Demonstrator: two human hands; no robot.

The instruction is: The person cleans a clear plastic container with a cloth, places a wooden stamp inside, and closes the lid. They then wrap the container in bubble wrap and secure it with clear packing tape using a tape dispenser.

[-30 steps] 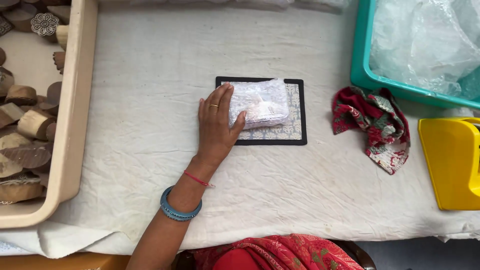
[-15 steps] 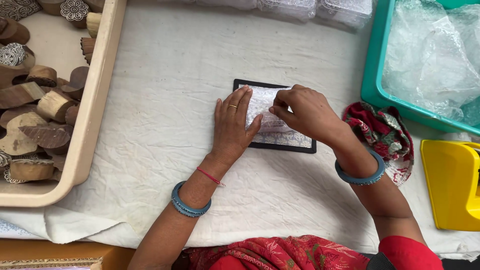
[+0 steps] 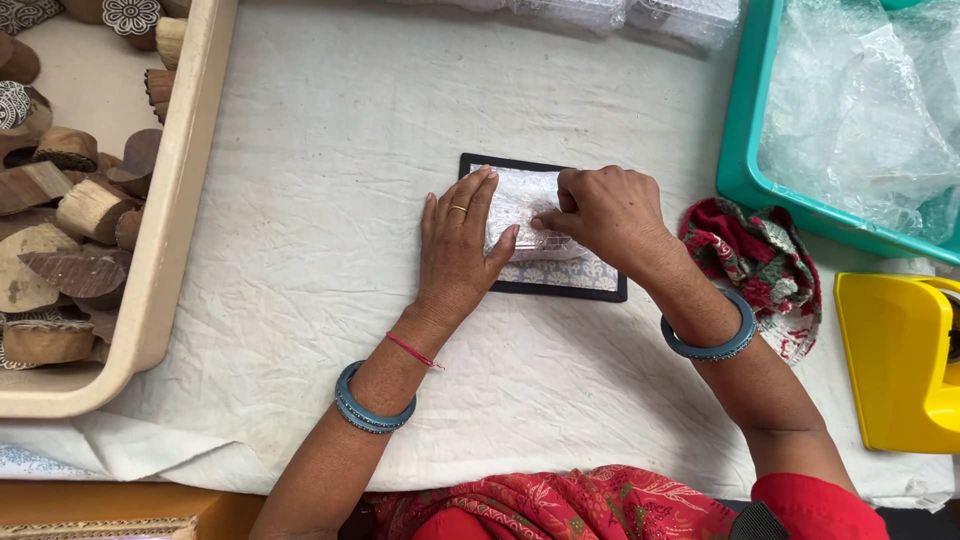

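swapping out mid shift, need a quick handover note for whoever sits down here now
Left hand: flat, pressing down the left side of the bubble-wrapped bundle.
Right hand: fingertips pinching the wrap at the bundle's right edge.
The bundle sits on a dark-bordered patterned mat on the white cloth-covered table.
Carved wooden printing blocks fill the beige tray at left; loose bubble wrap lies in the teal bin at right, with a yellow dispenser and a red patterned cloth beside it.
Done: wrap is folded around the item.
Left: no tape visible on it yet.
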